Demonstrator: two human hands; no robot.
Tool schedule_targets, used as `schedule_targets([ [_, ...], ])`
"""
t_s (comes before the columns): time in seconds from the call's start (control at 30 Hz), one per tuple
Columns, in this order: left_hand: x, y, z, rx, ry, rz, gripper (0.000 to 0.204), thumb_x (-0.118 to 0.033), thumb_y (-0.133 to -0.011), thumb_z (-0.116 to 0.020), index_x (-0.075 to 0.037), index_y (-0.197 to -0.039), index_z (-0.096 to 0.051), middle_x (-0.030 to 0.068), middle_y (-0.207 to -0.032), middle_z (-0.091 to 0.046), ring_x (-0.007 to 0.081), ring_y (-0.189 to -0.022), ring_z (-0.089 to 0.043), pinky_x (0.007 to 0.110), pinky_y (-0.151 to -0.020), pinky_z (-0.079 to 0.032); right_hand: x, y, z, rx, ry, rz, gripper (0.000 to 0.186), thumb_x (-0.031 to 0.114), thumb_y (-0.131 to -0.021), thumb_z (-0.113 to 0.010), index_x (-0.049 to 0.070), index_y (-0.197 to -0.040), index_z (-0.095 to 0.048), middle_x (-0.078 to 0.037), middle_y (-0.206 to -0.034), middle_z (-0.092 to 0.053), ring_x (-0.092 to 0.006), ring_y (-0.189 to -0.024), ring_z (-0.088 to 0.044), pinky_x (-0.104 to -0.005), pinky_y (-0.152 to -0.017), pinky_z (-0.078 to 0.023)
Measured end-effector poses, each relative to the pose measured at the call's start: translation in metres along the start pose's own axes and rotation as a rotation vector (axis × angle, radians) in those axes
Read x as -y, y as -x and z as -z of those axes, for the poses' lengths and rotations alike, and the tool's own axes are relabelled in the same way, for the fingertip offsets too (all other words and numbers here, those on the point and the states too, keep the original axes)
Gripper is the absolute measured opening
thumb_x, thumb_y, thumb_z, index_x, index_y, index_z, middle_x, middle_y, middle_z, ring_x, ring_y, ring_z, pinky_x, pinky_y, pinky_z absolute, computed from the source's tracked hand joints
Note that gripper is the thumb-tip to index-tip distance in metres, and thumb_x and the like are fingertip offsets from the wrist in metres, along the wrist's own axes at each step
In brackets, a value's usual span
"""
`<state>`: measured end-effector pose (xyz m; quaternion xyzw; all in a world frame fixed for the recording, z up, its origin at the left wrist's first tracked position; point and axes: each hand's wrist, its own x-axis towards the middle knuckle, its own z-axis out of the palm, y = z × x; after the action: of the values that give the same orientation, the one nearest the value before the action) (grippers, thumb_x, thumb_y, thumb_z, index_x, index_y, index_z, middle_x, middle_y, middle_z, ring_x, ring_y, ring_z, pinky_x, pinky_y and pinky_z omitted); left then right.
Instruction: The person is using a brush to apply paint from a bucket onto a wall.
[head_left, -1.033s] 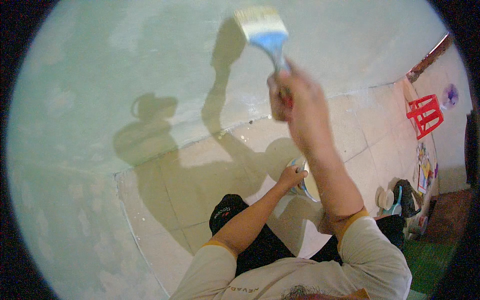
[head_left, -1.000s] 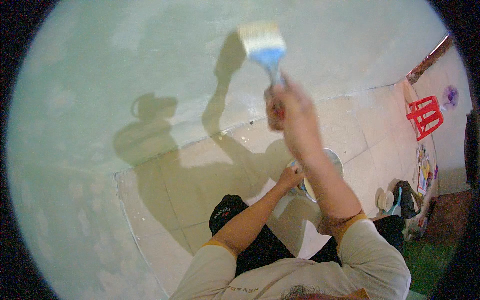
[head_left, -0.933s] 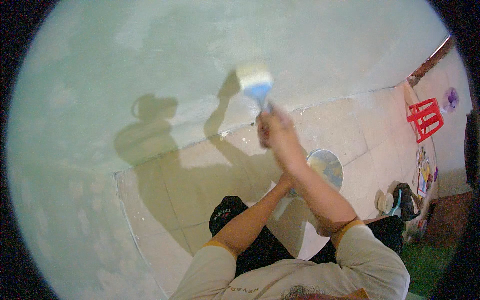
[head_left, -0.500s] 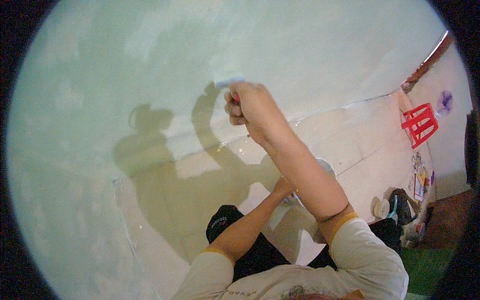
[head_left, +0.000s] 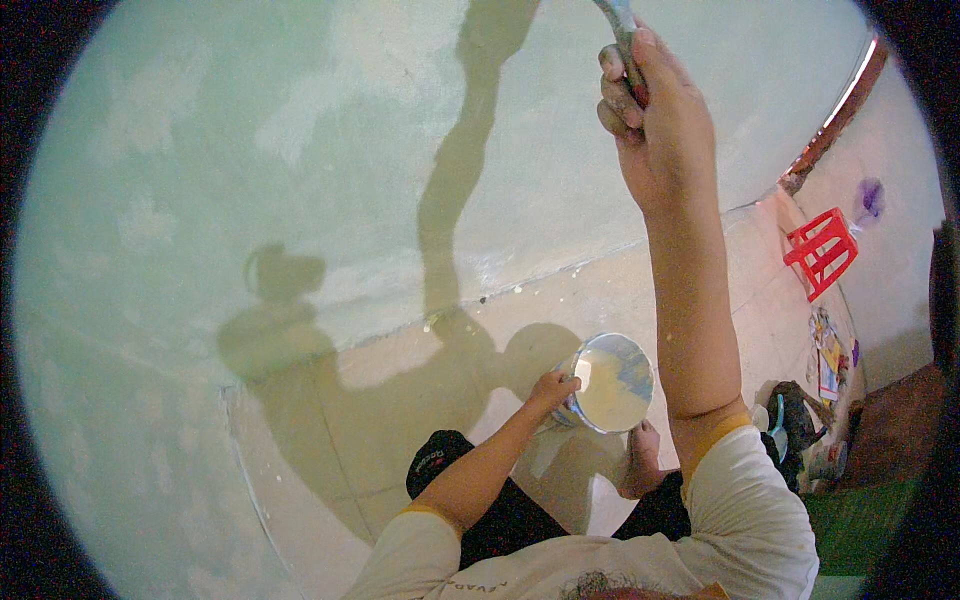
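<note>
My right hand (head_left: 660, 110) is raised high in front of the wall, its fingers wrapped round the handle of a paintbrush (head_left: 618, 18). The brush's handle is red at its lower end, and its head runs out of the top of the picture. Lower down, my left hand (head_left: 552, 390) grips the rim of a round bucket (head_left: 648, 372), which is tilted above the floor. Pale cream paint (head_left: 610, 395) lies inside it, with streaks up the inner wall. The wall (head_left: 330, 150) is pale green with whitish patches, and my shadow falls across it.
A red plastic stool (head_left: 822, 253) lies at the far right by the corner. Nearer are papers (head_left: 826, 355), a black bag (head_left: 795, 410) and a small tub (head_left: 828, 460). Paint spots dot the tiled floor (head_left: 700, 290) along the wall's foot. My bare foot (head_left: 643, 460) is beside the bucket.
My right hand has moved up and to the right with the paintbrush, away from the low part of the wall. The bucket and my left hand, largely covered by my right forearm before, now show.
</note>
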<state>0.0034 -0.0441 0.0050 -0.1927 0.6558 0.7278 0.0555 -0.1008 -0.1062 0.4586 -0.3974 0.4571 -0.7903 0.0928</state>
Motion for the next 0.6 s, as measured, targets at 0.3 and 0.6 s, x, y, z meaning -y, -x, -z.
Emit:
schedule_targets([
  [0.3, -0.018, 0.005, 0.0, 0.033, -0.001, 0.088, 0.036, -0.037, -0.075, -0.067, -0.003, -0.083, -0.063, 0.0079, -0.071, -0.059, 0.0211, -0.065, -0.057, 0.038, -0.061, -0.047, -0.104, 0.067, 0.048, -0.154, 0.185, -0.51, 0.025, 0.033, -0.097, -0.051, 0.009, -0.09, -0.055, 0.003, -0.063, -0.044, -0.0057, -0.047, -0.032, -0.0231, -0.041, -0.024],
  [0.6, -0.033, 0.007, 0.002, -0.083, -0.005, 0.038, 0.031, -0.031, -0.073, -0.065, -0.001, -0.071, -0.06, 0.0107, -0.061, -0.059, 0.0202, -0.053, -0.057, 0.034, -0.053, -0.047, -0.065, 0.125, 0.108, -0.142, 0.842, -0.556, 0.034, 0.033, -0.093, -0.055, 0.002, -0.104, -0.065, -0.007, -0.07, -0.062, -0.0159, -0.056, -0.057, -0.0282, -0.051, -0.045],
])
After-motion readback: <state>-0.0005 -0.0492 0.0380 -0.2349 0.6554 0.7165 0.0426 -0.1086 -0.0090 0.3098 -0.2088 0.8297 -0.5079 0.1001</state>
